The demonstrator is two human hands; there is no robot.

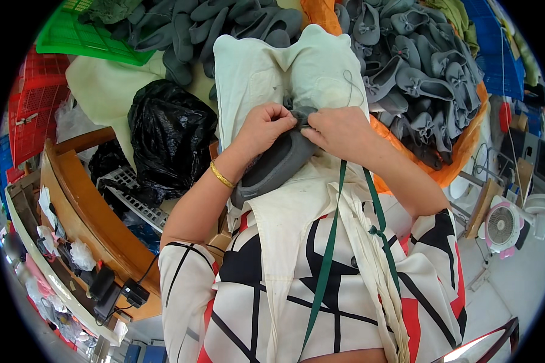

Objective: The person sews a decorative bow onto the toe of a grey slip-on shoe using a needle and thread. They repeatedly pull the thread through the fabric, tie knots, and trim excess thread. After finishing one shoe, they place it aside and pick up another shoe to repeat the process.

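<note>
A grey felt slipper (277,164) lies lengthwise on a pale cloth (254,72) spread over my lap, toe end away from me. My left hand (264,128) pinches the slipper's far end from the left, a gold bangle on its wrist. My right hand (339,130) pinches the same spot from the right, fingers closed on a small grey piece at the slipper's front. Both hands touch each other over it. A thin thread (349,81) curls on the cloth just beyond my right hand.
Piles of grey slippers lie beyond, plain ones (224,21) at the top middle and bowed ones (424,78) on an orange sheet at the right. A black plastic bag (166,136), green crate (85,39), red crate (33,103), wooden bench (85,206) sit left. A small pink fan (502,227) stands right.
</note>
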